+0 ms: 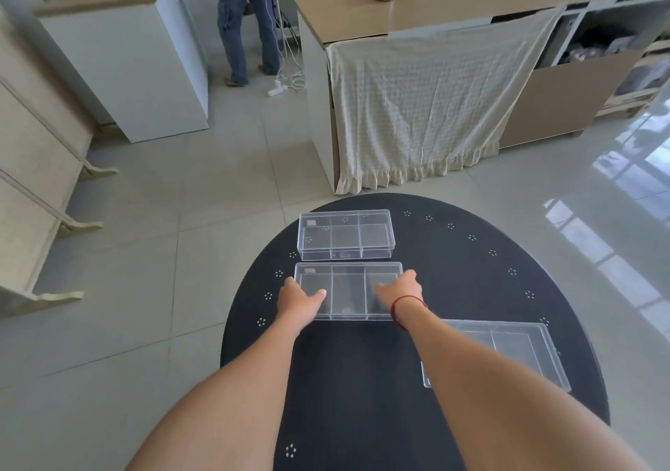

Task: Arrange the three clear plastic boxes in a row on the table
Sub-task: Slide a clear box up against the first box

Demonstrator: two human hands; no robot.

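Three clear plastic boxes with inner dividers lie on a round black table (453,271). The far box (345,234) sits near the table's far left edge. Just in front of it, almost touching, is the middle box (348,291). My left hand (299,300) grips the middle box's left end, thumb on the lid. My right hand (400,291) grips its right end, fingers over the lid. The third box (515,347) lies apart at the near right, partly hidden by my right forearm.
The table has small white dot marks around its rim. Beyond it stands a counter draped with a cream cloth (427,108), a white cabinet (145,64) at the left, and a person in jeans (246,21) standing on the tiled floor far back.
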